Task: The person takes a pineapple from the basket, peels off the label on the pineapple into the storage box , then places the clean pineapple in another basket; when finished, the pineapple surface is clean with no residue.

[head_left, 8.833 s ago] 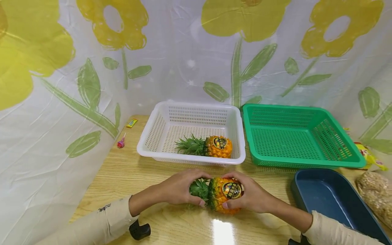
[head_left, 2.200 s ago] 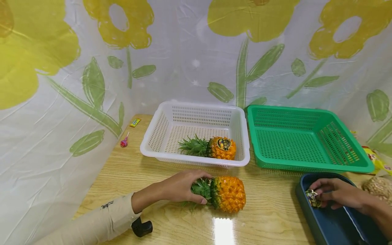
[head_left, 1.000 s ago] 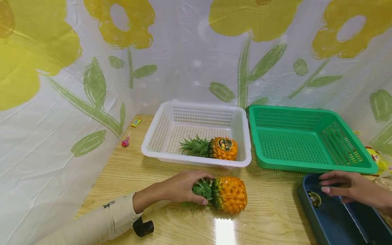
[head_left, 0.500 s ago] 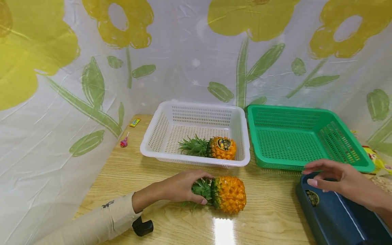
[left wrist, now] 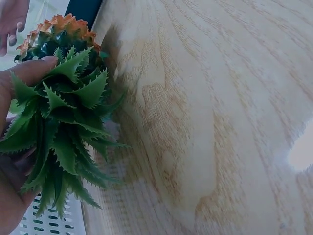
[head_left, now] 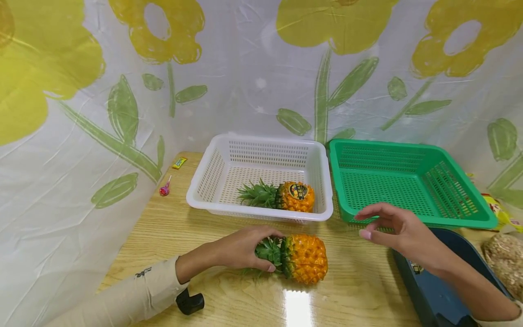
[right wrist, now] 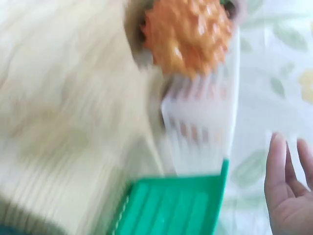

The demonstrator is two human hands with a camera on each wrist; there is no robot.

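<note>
My left hand grips a small orange pineapple by its green crown, and the fruit lies on its side on the table. No label shows on its upper face. In the left wrist view the thumb lies across the base of the crown leaves. My right hand, holding nothing, hovers with loosely bent fingers before the green basket, its forearm over the dark blue tray. A black and gold label sits at that tray's left inner side, partly hidden by the arm.
Behind the pineapple stands a white basket with a second, labelled pineapple inside. A lollipop and a wrapped candy lie at the left. A bag of brown bits and a yellow packet are at the far right.
The label was on the pineapple, then in my right hand at the blue tray, where it was let go. My right hand has risen and moved left. My left hand keeps its grip.
</note>
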